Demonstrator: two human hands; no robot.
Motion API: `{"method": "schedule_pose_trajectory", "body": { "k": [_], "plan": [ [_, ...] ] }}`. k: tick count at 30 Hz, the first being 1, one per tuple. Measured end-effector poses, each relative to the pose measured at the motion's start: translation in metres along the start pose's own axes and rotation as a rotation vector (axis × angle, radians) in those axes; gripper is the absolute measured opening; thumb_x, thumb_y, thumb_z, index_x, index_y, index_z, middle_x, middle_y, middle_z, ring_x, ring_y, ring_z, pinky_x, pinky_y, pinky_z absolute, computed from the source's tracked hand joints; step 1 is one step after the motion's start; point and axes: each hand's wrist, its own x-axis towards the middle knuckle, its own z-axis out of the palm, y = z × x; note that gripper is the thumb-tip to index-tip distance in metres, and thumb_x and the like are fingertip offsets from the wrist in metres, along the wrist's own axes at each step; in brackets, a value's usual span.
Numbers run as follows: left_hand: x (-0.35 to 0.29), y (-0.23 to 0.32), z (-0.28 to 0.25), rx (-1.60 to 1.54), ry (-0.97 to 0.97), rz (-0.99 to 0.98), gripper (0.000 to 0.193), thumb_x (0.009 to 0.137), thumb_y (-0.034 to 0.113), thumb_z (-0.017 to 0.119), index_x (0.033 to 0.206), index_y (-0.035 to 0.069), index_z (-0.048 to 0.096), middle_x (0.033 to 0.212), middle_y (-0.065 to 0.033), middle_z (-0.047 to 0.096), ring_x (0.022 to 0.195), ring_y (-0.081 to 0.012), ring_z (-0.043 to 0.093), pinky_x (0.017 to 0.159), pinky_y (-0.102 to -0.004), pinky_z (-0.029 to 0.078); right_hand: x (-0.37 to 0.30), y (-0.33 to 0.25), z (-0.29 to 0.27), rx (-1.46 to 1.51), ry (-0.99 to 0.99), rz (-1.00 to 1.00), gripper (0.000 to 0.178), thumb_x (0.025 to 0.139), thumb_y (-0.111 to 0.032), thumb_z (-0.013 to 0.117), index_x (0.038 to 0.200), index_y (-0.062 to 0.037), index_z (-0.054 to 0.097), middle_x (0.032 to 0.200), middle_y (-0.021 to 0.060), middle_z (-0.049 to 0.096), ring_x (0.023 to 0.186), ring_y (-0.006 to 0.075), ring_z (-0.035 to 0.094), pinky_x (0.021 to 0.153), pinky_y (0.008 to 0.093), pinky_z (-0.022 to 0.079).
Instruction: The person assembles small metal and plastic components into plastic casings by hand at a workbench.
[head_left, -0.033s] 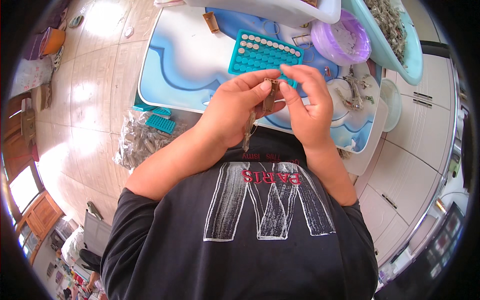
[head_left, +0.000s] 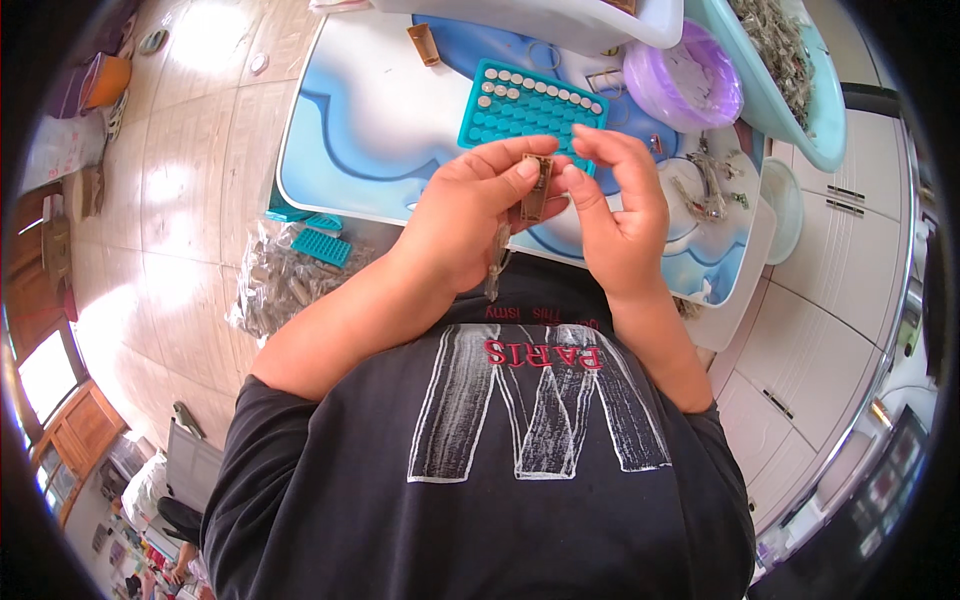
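My left hand (head_left: 455,215) grips a small brown rectangular casing (head_left: 534,197), its thumb pressed on the upper end and fingers behind it. A thin bundle of wires (head_left: 497,262) dangles below that palm; whether it joins the casing is hidden. Just right of the casing is my right hand (head_left: 630,225), thumb and forefinger apart, with nothing visible between them. Beyond both hands lies a teal tray (head_left: 467,128) of round pockets, with silvery discs (head_left: 515,80) along its far rows. Another brown piece (head_left: 424,45), trough-shaped, rests on the table's far left part.
The blue-and-white table (head_left: 370,120) carries a purple basket (head_left: 640,85) of white pieces and loose wired parts (head_left: 705,190) at right. A pale blue basin (head_left: 828,130) heaped with wire bundles overhangs the far right. Plastic bags (head_left: 280,280) and teal trays (head_left: 320,248) sit at lower left.
My right thumb and forefinger have moved slightly apart from the casing. The casing has tilted a little in my left hand.
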Motion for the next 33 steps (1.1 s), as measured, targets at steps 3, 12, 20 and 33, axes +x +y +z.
{"method": "schedule_pose_trajectory", "body": {
  "k": [3,12,20,33],
  "plan": [
    [0.002,0.001,-0.001,-0.018,0.099,0.067,0.032,0.096,0.009,0.044,0.125,-0.004,0.046,0.116,-0.0134,0.056,0.103,-0.0199,0.058,0.095,-0.0362,0.046,-0.012,-0.003,0.001,0.104,0.017,0.181,0.029,0.079,-0.005,0.069,0.102,-0.0004,0.053,0.087,0.0091,0.061,0.076,0.0153,0.06,0.066,0.029,0.049],
    [0.002,-0.001,0.003,-0.09,0.17,0.204,0.027,0.094,0.011,0.049,0.119,0.001,0.051,0.114,-0.0114,0.059,0.101,-0.0204,0.059,0.085,-0.0316,0.05,-0.032,-0.02,0.028,0.37,-0.16,0.401,0.029,0.08,-0.001,0.067,0.095,-0.0017,0.042,0.078,0.0073,0.06,0.071,0.0118,0.062,0.061,0.0262,0.049],
    [0.0,0.0,-0.002,-0.014,0.165,0.229,0.029,0.096,0.015,0.048,0.123,0.003,0.049,0.121,-0.0107,0.056,0.106,-0.0208,0.058,0.086,-0.0315,0.05,-0.031,-0.017,0.016,0.255,-0.09,0.291,0.02,0.083,0.001,0.062,0.094,-0.0015,0.046,0.073,0.0066,0.063,0.066,0.0097,0.061,0.06,0.0238,0.047],
    [-0.002,0.003,0.003,0.015,0.167,0.209,0.029,0.096,0.014,0.046,0.123,0.002,0.049,0.119,-0.0113,0.056,0.105,-0.0199,0.059,0.081,-0.0286,0.053,-0.023,-0.014,0.016,0.009,-0.15,0.028,0.017,0.076,-0.002,0.066,0.092,-0.0062,0.062,0.074,0.0119,0.065,0.064,0.0279,0.063,0.056,0.0341,0.048]
  ]
}}
